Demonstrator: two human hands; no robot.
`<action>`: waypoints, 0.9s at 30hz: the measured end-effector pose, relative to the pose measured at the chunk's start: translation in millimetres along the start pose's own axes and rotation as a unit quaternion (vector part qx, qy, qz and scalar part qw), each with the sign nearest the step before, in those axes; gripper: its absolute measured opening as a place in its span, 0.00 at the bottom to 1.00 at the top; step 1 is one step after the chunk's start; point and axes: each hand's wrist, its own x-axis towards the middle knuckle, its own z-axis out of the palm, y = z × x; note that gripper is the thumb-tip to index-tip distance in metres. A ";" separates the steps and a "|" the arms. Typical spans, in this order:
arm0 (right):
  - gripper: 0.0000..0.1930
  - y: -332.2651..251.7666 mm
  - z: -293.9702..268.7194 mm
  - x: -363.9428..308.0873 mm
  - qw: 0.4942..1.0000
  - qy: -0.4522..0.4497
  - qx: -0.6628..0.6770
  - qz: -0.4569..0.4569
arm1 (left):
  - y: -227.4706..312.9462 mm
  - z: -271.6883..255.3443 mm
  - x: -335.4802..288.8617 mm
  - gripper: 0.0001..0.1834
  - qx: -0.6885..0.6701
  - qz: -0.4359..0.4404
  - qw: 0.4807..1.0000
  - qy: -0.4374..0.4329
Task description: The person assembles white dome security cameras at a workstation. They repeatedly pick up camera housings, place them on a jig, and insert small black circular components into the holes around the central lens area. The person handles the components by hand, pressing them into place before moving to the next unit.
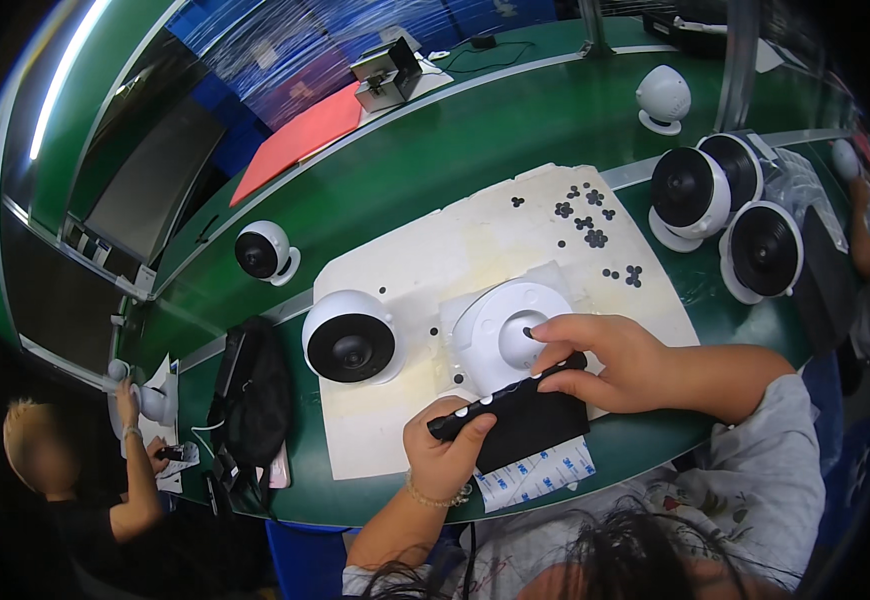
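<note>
A folded black sheet of round adhesive pads (507, 402), with a row of white round spots along its fold, is stretched between my hands. Its left end is pinched by my left hand (441, 455). At the right end, my right hand (610, 362) grips the sheet between thumb and fingers, its index finger reaching over a white round camera base (498, 312). A small black round pad (528, 332) shows at that fingertip; whether it touches the base cannot be seen. The base lies on clear plastic wrap, its recess facing up. Left of it stands a white camera with a black front (353, 345).
Loose black pads (595, 238) lie on the cream board (365, 440). More white cameras (688, 188) stand at the right, another (260, 252) at the left. A black bag (253, 385) rests by the left edge. A printed liner sheet (540, 475) lies before me. Another person (85, 480) works at left.
</note>
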 end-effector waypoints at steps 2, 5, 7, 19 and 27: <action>0.27 -3.8 -2.1 1.8 1.000 0.006 0.022 0.003 | 1.5 -1.0 -0.4 0.09 0.002 -0.001 1.000 0.003; 0.26 0.3 -10.9 1.1 0.997 -0.003 -0.068 -0.048 | 1.7 -0.8 -0.8 0.08 0.013 0.003 1.000 0.008; 0.25 -6.2 -20.8 7.0 0.963 -0.070 -0.218 -0.138 | 0.7 -0.5 -1.2 0.08 0.010 0.003 1.000 0.011; 0.21 -6.2 -0.6 7.9 0.959 -0.064 -0.093 -0.260 | -0.8 3.4 0.0 0.07 0.046 0.080 0.996 -0.015; 0.25 -3.6 -1.5 5.9 0.975 0.098 -0.065 -0.189 | 1.5 4.1 7.2 0.08 0.111 0.201 0.973 -0.019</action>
